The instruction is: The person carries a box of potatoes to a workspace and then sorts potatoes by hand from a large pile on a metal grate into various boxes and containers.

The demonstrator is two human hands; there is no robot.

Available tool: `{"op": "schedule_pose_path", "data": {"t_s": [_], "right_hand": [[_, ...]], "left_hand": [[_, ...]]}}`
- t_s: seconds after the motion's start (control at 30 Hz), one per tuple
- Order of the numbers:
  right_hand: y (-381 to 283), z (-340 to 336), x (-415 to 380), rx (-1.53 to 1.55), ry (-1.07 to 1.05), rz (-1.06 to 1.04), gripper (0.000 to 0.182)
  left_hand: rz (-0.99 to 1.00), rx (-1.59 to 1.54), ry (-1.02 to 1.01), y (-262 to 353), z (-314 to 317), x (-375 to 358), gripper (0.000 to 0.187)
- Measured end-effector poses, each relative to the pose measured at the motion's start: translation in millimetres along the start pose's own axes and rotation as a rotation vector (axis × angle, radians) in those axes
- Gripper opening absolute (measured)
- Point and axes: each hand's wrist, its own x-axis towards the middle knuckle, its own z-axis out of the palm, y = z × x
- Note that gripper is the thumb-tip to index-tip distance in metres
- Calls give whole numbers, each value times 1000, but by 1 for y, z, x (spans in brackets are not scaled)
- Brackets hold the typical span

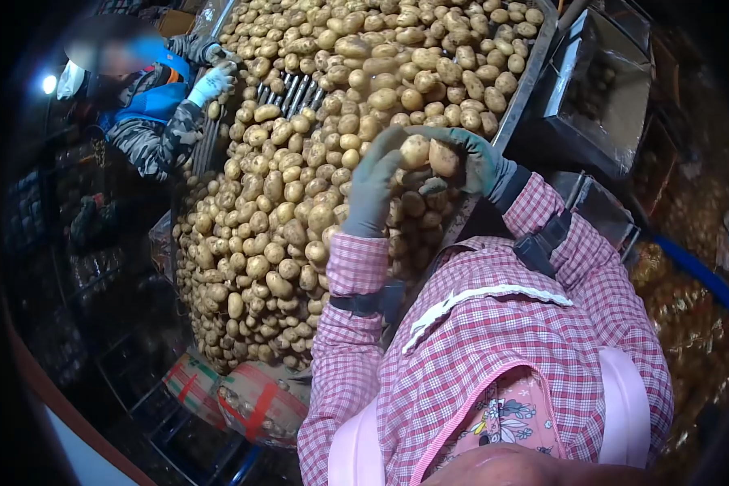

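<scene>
Checked smock (494, 324): nearest you, its dark bands (356, 304) around the sleeves, probably to keep the cloth clear of your wrists.
Right hand (479, 162): gloved, your fingers bent behind the browner potato (444, 159) and your thumb low in front, a curl that looks meant to stop a round thing rolling off.
Left hand (373, 182): gloved, fingers curved inward beside the paler potato (415, 151); you can't tell here whether they grip it or only touch it.
Held pair: both potatoes sit side by side between your gloves, above the pile's near edge, likely so that a slip lands among the rest.
Potato heap (283, 194): spread wide beyond your gloves, several deep in places, with metal bars (296, 93) showing through a gap.
Metal edge (535, 77): along the pile's right side, seemingly there to hold the potatoes in.
Sacks (263, 401): lying by the pile's lower left.
Open box (603, 101): outside the metal edge, mouth up.
Co-worker's glove (213, 83): across the pile at far left, at its border, well apart from yours.
</scene>
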Motion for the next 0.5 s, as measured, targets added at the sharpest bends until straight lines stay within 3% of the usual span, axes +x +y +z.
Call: {"op": "schedule_pose_path", "data": {"t_s": [0.07, 0.13, 0.2, 0.23, 0.27, 0.37, 0.4, 0.5], "right_hand": [[7, -20, -1, 48, 162, -121, 44], [14, -49, 0, 196, 174, -147, 43], [-4, -33, 2, 187, 124, 2, 41], [-12, -11, 6, 131, 212, -104, 43], [-22, 6, 8, 69, 307, -220, 45], [-56, -14, 17, 36, 146, -297, 70], [-55, -13, 18, -9, 137, -289, 71], [-42, -11, 21, -110, 129, -225, 68]], "left_hand": [[-241, 54, -9, -12, 15, -3, 50], [61, 401, -6, -33, 9, -8, 51], [323, 751, 86, -31, 4, -29, 53], [402, 877, 158, -29, -2, -42, 47], [379, 954, 236, -23, -14, -55, 46], [282, 1139, 494, 7, -57, -102, 43], [219, 1187, 624, 15, -69, -116, 42], [165, 1421, 640, 4, -111, -131, 40]]}}
